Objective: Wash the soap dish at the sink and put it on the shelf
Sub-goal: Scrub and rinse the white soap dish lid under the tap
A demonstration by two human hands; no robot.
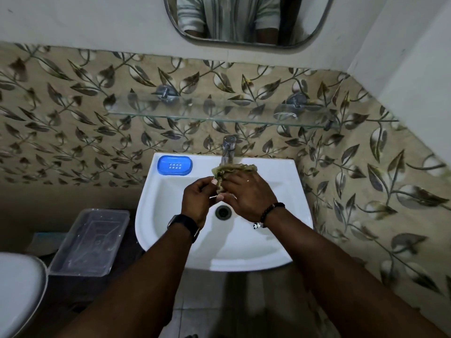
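so the blue soap dish (pixel 174 165) sits flat on the back-left corner of the white sink (pixel 288 191), untouched, well clear of both hands. over the basin, just in front of the tap (pixel 228 150), the right hand (pixel 246 193) is curled around a worn green scrub pad (pixel 231 170), fingers clamped over it, while the left hand (pixel 197 198) pinches the pad's lower edge between thumb and fingertips. whether water is running i cannot tell.

what could go wrong, as i judge it: the dish lies close to the sink's outer rim, so a careless reach with the left hand could nudge it off the side, toward the clear plastic box (pixel 90 242) and the toilet (pixel 19 293) below. wet or soapy plastic would slip easily in the fingers. later, lifting it to the glass shelf (pixel 219 113) means rising past the tap, and the shelf's front edge juts out over the back of the sink; a knock there could drop the dish or strike the glass.

room is fair: the basin is open around the drain (pixel 222 212), the shelf looks bare but for a small wiry thing near its right bracket, and the corner wall closes in on the right.
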